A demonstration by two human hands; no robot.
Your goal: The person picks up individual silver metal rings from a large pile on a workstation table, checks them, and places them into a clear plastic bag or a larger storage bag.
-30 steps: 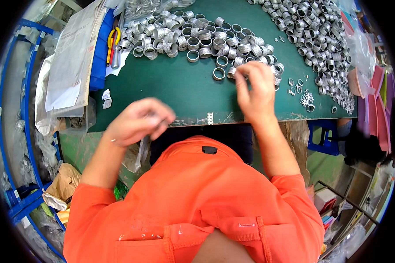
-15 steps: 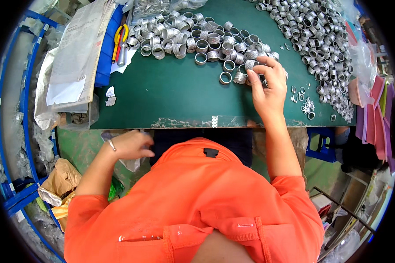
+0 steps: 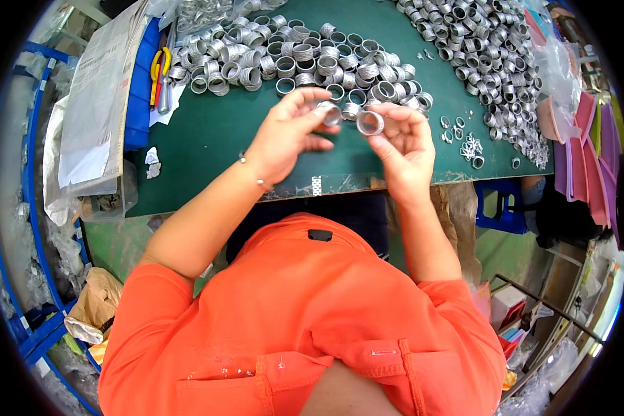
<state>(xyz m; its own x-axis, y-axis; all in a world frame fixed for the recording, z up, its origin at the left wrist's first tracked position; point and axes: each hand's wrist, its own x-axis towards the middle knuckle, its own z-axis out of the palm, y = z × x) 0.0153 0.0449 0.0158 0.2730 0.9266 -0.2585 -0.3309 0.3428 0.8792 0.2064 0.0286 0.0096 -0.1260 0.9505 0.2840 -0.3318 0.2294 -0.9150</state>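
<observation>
Above the near edge of the green table, my left hand pinches a small silver metal ring between thumb and fingers. Close beside it my right hand holds a second silver metal ring, its opening facing up. The two rings sit a few centimetres apart, not touching. Just beyond both hands lies a spread of several silver rings.
A second heap of silver rings covers the table's right side, with small loose washers near it. Yellow-handled pliers and a grey plastic sheet lie at left. Pink and purple packets hang at right.
My left hand rose from below the table edge to the tabletop and now holds a ring. My right hand drew back from the ring pile with a ring in it.
</observation>
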